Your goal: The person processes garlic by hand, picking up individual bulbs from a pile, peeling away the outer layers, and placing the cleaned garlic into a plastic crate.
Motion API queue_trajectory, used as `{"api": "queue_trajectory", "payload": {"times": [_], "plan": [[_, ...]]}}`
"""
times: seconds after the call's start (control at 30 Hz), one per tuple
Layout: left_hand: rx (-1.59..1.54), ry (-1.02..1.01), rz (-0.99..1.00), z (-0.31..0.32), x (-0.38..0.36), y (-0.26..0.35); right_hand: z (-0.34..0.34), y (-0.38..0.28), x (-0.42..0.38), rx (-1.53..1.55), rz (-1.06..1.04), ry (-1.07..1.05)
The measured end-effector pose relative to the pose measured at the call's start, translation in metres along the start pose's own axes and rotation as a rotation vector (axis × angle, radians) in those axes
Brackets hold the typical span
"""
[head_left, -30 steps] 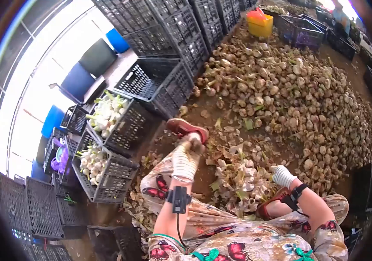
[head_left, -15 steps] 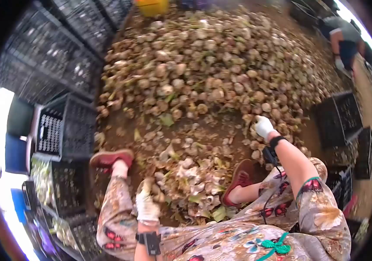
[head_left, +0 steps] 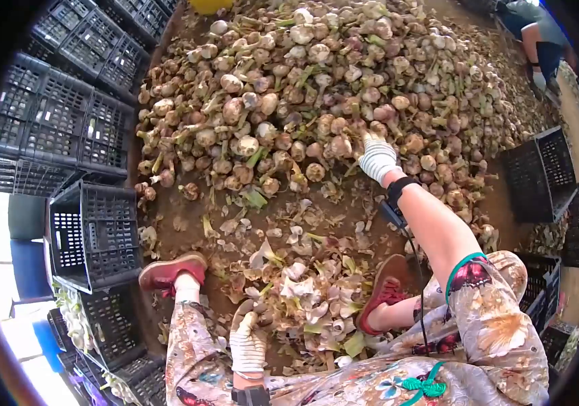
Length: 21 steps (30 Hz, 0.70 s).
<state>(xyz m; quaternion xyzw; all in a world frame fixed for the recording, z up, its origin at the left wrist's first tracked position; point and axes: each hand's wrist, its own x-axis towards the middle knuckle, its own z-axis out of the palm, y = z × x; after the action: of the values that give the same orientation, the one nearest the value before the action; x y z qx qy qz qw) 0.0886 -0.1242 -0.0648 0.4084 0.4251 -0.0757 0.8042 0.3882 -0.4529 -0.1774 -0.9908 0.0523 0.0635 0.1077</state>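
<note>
Right hand [head_left: 377,159] in the garlic heap [head_left: 330,101], left hand [head_left: 247,342] low beside the peelings [head_left: 309,291]

We see the garlic heap filling the upper centre of the frame and spreading right, its bulbs white, brown and purplish, with some green stems among them. At its near edge, just right of centre, the right hand reaches in, fingertips among the bulbs. We cannot tell whether those fingers pinch a bulb or only touch it. The hand wears a striped glove, with a black strap [head_left: 404,186] at the wrist.

The left hand, also gloved, is low and left of centre, next to the peelings. Its fingers look bent; we cannot tell whether they close on the brownish patch at their tips.

The peelings lie on the brown floor [head_left: 181,233] between 2 red shoes [head_left: 173,272]. A floral garment [head_left: 499,325] with 1 green knot [head_left: 425,386] fills the bottom of the frame.

Farther out, we see stacked black crates [head_left: 59,111] at upper left, with 1 open crate [head_left: 110,230] below them. Along the right side stand more black crates [head_left: 540,176]. A yellow container [head_left: 209,5] shows at the top edge, and another person [head_left: 540,40] at upper right, beside the heap.
</note>
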Motion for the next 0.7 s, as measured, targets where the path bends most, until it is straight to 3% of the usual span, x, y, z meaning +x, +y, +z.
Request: {"api": "queue_trajectory", "payload": {"times": [0.03,0.13,0.17,0.3,0.4,0.43,0.47,0.53,0.6,0.63,0.67,0.7], "plan": [[-0.01,-0.015,-0.001,-0.001,0.002,-0.001,0.001,0.001,0.005,0.022,0.027,-0.106],[-0.046,-0.057,0.0,-0.004,0.005,-0.004,0.003,-0.005,0.006,-0.025,0.097,-0.062],[-0.015,-0.005,-0.004,-0.003,0.004,-0.004,-0.001,-0.007,0.009,-0.044,0.151,-0.182],[0.022,-0.035,-0.001,-0.005,0.007,-0.008,0.012,0.007,0.001,-0.011,0.086,-0.1],[-0.02,-0.129,0.013,-0.005,0.004,-0.01,0.018,0.012,-0.015,0.212,0.063,-0.015],[0.01,-0.157,-0.004,-0.005,0.004,-0.01,0.001,0.0,-0.032,0.369,0.006,-0.057],[0.023,-0.176,0.011,-0.004,0.0,-0.011,0.03,0.003,-0.033,0.79,-0.037,-0.162],[0.048,-0.197,0.046,0.022,-0.012,-0.003,-0.044,-0.058,-0.101,1.326,0.038,-0.549],[0.124,-0.243,0.206,0.045,-0.025,-0.002,-0.059,-0.093,-0.149,1.42,-0.003,-0.819],[0.229,-0.275,0.323,0.049,-0.025,-0.004,-0.072,-0.109,-0.175,1.276,-0.129,-0.799],[0.338,-0.309,0.441,0.052,-0.025,-0.006,-0.078,-0.122,-0.198,1.336,-0.251,-0.822],[0.194,-0.315,0.422,0.059,-0.032,-0.007,-0.075,-0.132,-0.217,1.408,-0.261,-0.795]]}}
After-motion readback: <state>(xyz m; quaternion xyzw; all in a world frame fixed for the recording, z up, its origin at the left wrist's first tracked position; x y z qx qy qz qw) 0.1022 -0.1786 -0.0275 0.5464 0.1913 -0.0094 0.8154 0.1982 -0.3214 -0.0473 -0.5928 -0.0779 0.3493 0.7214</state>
